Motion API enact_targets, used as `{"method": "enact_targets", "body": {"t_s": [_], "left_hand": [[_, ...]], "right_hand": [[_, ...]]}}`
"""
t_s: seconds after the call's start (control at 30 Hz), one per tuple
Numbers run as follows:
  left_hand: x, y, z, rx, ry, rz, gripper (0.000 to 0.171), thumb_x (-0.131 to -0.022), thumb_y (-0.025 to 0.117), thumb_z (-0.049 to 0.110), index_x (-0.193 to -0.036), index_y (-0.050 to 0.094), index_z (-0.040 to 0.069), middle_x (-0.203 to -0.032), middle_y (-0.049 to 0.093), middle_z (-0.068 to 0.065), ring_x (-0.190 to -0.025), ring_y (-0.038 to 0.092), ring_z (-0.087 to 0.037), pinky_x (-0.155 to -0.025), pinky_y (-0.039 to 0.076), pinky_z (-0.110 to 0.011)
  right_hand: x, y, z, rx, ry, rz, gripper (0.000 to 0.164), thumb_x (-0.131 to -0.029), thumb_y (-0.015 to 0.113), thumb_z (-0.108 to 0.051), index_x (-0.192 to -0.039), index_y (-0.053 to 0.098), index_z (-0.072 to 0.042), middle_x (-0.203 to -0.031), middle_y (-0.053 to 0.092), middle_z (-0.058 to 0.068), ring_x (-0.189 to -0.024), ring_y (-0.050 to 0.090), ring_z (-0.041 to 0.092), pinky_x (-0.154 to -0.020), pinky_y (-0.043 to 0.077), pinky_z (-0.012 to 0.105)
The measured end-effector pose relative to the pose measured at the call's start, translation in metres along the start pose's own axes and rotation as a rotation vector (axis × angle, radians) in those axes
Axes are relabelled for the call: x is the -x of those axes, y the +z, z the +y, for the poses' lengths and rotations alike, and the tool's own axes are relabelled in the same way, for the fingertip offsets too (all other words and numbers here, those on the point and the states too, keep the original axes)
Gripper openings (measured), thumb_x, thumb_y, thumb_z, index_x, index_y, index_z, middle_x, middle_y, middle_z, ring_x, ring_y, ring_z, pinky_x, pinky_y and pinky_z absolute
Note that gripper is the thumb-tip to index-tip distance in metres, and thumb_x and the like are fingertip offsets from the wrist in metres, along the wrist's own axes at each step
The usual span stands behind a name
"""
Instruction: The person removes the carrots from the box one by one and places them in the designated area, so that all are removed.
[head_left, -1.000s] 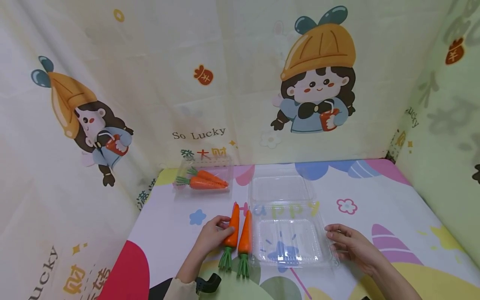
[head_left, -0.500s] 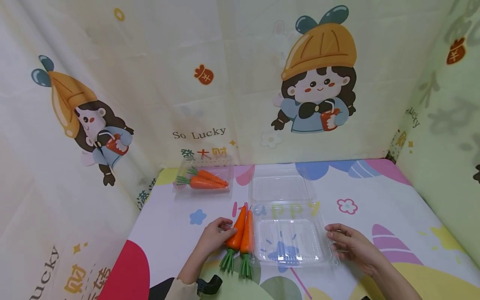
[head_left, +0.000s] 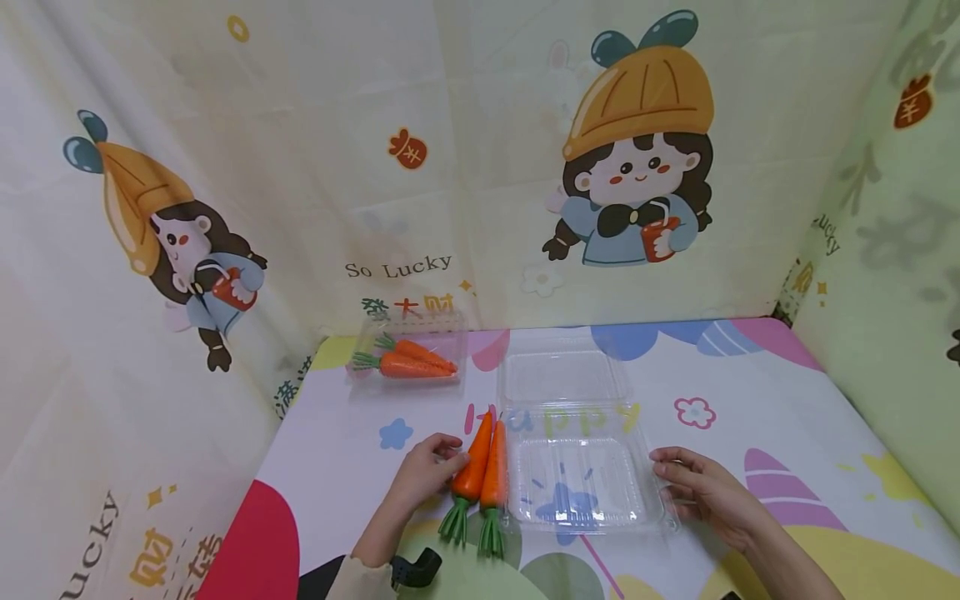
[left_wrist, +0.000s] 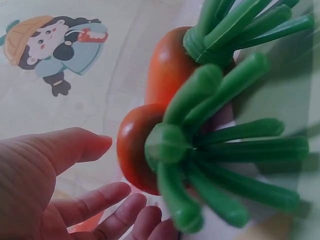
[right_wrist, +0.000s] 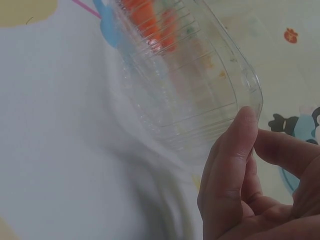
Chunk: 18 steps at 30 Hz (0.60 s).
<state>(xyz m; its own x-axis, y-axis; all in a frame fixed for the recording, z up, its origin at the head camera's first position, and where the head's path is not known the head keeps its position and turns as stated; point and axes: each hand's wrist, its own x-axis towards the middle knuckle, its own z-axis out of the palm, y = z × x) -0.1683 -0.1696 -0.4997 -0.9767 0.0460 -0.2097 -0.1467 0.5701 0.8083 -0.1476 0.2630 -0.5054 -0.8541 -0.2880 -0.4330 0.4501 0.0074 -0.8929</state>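
My left hand (head_left: 426,473) rests on the counter (head_left: 750,400) against the left side of two toy carrots (head_left: 483,467), fingers loosely extended and touching the nearer one, not wrapped round it. In the left wrist view the palm and fingers (left_wrist: 95,200) lie open just beside the carrots' orange bodies (left_wrist: 137,150), green plastic tops (left_wrist: 220,165) pointing toward the camera. The two carrots lie side by side, touching each other, tips pointing away from me, green tops toward me, right up against the left edge of the open clear clamshell box (head_left: 581,483).

My right hand (head_left: 701,492) sits at the right edge of that box, fingers curled lightly with fingertips on its rim. Right wrist view: thumb (right_wrist: 235,155) and a finger meet at the corner of the clear tray (right_wrist: 200,90); looks like a light pinch on the rim, carrots visible blurry through the plastic.

The box's lid (head_left: 562,375) lies flat and open behind the tray, hinged to it. The tray is empty.

Further back left on the counter, a second clear box (head_left: 408,358) is closed with two carrots inside. Cartoon-print cloth (head_left: 637,167) hangs all round as backdrop.
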Motion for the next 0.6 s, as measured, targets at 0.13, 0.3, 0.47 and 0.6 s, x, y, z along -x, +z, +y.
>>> {"method": "enact_targets", "body": {"t_s": [0.13,0.3,0.47,0.6], "left_hand": [[-0.001,-0.005,0.004,-0.010,0.009,0.025,0.037,-0.095,0.074,0.030,-0.121,0.068,0.005,-0.099,0.067,-0.006,-0.068,0.060,-0.016,-0.063,0.055,-0.029],[-0.006,-0.014,0.012,-0.061,0.054,0.070,0.035,-0.096,0.072,0.029,-0.120,0.069,0.005,-0.098,0.068,-0.005,-0.071,0.062,-0.015,-0.065,0.054,-0.029],[-0.018,-0.020,0.023,-0.065,0.079,0.159,0.030,-0.098,0.069,0.028,-0.118,0.070,0.006,-0.102,0.069,-0.006,-0.076,0.060,-0.016,-0.068,0.053,-0.030],[-0.030,-0.023,0.029,-0.068,0.085,0.297,0.021,-0.098,0.067,0.024,-0.112,0.072,0.009,-0.103,0.070,-0.007,-0.080,0.060,-0.018,-0.072,0.053,-0.031]], "right_hand": [[0.000,0.000,0.000,0.002,0.003,0.001,0.025,-0.105,0.059,-0.029,-0.125,0.059,-0.013,-0.098,0.063,-0.008,-0.078,0.065,0.008,-0.071,0.060,0.025],[0.000,0.001,-0.001,0.007,-0.001,-0.003,0.025,-0.106,0.059,-0.028,-0.126,0.059,-0.013,-0.098,0.065,-0.009,-0.079,0.065,0.008,-0.071,0.060,0.025],[0.001,0.001,-0.001,0.007,-0.002,0.005,0.026,-0.106,0.059,-0.028,-0.126,0.059,-0.012,-0.099,0.063,-0.008,-0.078,0.065,0.009,-0.071,0.059,0.024],[0.001,0.002,-0.002,0.012,0.000,0.016,0.027,-0.105,0.060,-0.029,-0.126,0.059,-0.012,-0.100,0.062,-0.006,-0.078,0.065,0.009,-0.070,0.059,0.024]]}}
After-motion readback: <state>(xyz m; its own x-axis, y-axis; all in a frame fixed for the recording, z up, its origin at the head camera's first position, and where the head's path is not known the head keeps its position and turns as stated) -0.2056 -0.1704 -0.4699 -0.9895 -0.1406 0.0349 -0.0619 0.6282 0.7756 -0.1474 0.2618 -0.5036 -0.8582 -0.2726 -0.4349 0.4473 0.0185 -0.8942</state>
